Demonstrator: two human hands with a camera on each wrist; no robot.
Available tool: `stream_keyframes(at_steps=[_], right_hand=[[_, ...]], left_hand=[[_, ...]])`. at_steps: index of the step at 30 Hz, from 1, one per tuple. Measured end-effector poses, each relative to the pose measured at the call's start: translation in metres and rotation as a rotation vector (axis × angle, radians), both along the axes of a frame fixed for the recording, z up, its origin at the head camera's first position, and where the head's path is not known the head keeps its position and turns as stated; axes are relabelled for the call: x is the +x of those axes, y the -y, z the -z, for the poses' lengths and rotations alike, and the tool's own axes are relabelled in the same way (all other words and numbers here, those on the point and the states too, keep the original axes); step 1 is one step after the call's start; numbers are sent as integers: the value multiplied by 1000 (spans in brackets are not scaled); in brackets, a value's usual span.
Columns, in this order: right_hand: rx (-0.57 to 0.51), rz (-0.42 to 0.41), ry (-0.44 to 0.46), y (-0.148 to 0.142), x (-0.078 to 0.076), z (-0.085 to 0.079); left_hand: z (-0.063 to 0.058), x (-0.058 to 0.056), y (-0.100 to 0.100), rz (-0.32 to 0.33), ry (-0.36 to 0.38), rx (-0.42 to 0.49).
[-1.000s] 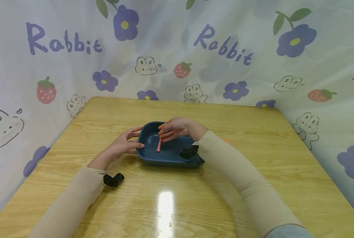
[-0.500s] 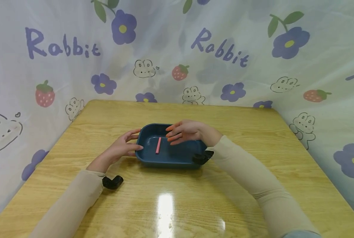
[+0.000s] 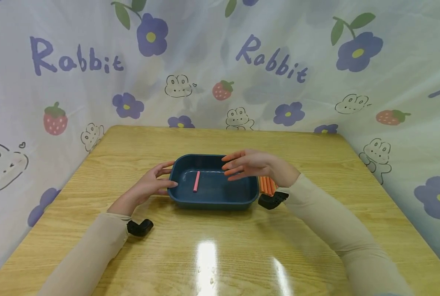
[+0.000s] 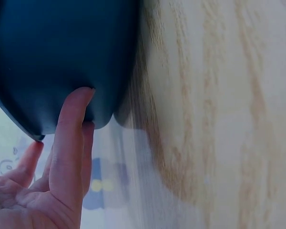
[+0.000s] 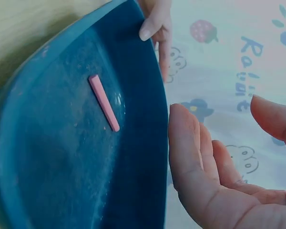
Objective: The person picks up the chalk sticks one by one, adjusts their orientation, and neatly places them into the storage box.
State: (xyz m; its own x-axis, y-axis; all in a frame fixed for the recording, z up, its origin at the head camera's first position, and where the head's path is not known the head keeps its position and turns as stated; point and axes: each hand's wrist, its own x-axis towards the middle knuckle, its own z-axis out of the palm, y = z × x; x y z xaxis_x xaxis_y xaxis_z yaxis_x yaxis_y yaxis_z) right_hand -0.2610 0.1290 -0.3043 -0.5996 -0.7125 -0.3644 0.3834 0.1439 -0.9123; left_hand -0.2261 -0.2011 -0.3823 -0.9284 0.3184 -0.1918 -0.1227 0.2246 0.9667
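A dark blue plastic tray (image 3: 212, 202) stands mid-table, with one pink stick of chalk (image 3: 196, 181) lying inside near its left end. My left hand (image 3: 151, 181) holds the tray's left end, the thumb at the rim and other fingers against the outer wall (image 4: 62, 57). Over the right part of the tray is my right hand (image 3: 254, 165), its fingers loosely extended and apart, nothing between them. Orange dust coats its fingertips (image 3: 227, 166). Several orange chalk sticks (image 3: 267, 186) lie on the table just right of the tray, partly hidden by that hand.
The wooden table (image 3: 190, 246) has a shiny surface with bright reflections near the front. A printed cloth (image 3: 205, 49) hangs behind and along both sides. Black wrist cameras (image 3: 140, 227) are strapped to both sleeves.
My right hand has let go of the pink chalk, leaving it in the tray, and moved right, uncovering the orange sticks. My left hand stays at the tray's left end.
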Motion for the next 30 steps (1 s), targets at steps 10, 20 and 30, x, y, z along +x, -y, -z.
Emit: stream_keyframes(at_steps=[10, 20, 30], right_hand=[[8, 80, -36, -26, 9, 2], [12, 162, -68, -50, 18, 8], [61, 204, -94, -81, 20, 21]], left_hand=[[2, 0, 2, -5, 0, 21], [1, 0, 2, -12, 6, 14], [1, 0, 1, -4, 10, 26]])
